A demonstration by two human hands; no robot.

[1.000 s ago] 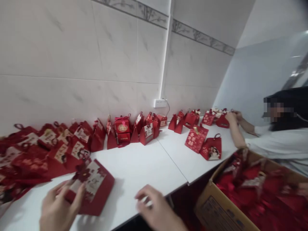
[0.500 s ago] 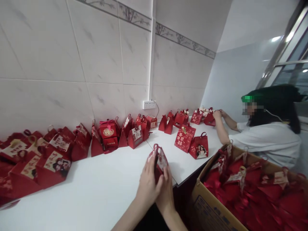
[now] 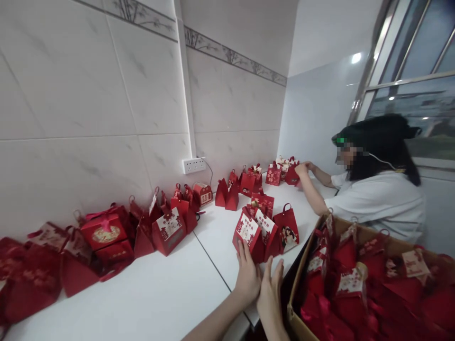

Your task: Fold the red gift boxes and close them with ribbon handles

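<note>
Two red gift boxes with white printed panels stand side by side on the white table: a left one (image 3: 246, 231) and a middle one (image 3: 268, 232). Just right of them is a red gift box with a couple's picture (image 3: 287, 229) and a loop handle. My left hand (image 3: 248, 274) lies with straight fingers against the lower front of the left box. Close beside it, my right hand (image 3: 270, 291) has its fingers stretched and apart, near the base of the middle box. Neither hand is wrapped round anything.
An open cardboard box (image 3: 295, 289) full of red gift boxes stands at the right. More gift boxes line the wall, including a stacked one with a bow (image 3: 106, 232). A co-worker in a white top (image 3: 384, 208) handles boxes at the table's far end. A power strip (image 3: 194, 165) is on the wall.
The gift box my hands were holding now stands on the table among the others, and my hands have loosened from it. My view has swung right.
</note>
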